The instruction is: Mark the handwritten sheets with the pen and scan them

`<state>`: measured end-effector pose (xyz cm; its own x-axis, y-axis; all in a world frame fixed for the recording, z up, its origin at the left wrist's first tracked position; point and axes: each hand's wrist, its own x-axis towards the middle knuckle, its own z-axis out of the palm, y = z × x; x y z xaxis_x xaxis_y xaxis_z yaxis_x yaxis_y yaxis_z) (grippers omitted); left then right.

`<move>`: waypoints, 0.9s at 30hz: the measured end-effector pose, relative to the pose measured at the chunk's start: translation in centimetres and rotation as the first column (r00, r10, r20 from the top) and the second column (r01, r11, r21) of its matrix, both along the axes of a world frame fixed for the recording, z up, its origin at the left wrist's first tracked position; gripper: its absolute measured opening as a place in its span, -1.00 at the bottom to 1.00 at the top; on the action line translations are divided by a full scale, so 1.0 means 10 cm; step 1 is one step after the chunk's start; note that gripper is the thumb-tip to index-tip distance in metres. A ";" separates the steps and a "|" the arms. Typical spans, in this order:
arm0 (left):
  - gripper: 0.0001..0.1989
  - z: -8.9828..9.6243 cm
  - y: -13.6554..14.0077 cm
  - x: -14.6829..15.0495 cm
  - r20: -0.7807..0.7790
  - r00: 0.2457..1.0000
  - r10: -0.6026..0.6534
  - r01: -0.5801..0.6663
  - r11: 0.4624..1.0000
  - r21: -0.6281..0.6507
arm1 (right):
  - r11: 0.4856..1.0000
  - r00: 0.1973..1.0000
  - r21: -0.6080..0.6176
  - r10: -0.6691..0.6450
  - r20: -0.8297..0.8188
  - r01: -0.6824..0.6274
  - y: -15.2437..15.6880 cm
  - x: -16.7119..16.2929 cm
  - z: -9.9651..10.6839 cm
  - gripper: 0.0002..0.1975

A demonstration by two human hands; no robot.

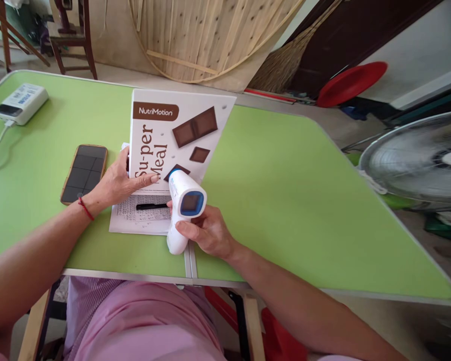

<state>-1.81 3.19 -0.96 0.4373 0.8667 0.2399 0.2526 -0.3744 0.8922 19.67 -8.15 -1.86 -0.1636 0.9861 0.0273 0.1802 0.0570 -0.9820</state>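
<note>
My left hand (122, 178) grips the lower left edge of a white NutriMotion box (158, 135), its thumb lying across the printed front. The box is tilted up from the table. In my right hand (210, 233) is a white infrared thermometer (178, 220) with a blue-framed screen facing me, its nose close to the box's lower part. Under the box a sheet of handwritten paper (126, 223) lies flat, partly covered. A black pen (150, 206) rests on it, one end hidden behind the thermometer.
A smartphone (84, 173) lies left of my left hand. Farther left is a white power bank (21, 103) with a cable. The green folding table (285, 200) has a metal-edged seam. A fan (421, 158) stands beyond its right edge, and a wooden chair (69, 45) behind it.
</note>
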 end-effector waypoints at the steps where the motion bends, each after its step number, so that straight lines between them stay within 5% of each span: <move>1: -0.40 0.00 0.00 0.00 0.002 1.000 -0.005 0.005 1.000 -0.002 | 1.000 1.000 -0.001 0.004 -0.002 -0.004 0.00 0.00 0.00 -0.69; 27: -0.37 -0.02 0.02 0.00 0.057 0.998 -0.024 0.027 0.999 -0.045 | 0.998 0.996 0.037 0.041 0.078 -0.044 -0.01 0.03 0.04 -0.53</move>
<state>-1.79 3.42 -1.15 0.4463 0.8661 0.2252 0.1922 -0.3385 0.9211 19.99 -8.25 -1.45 -0.2085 0.9767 0.0506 0.2524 0.1037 -0.9621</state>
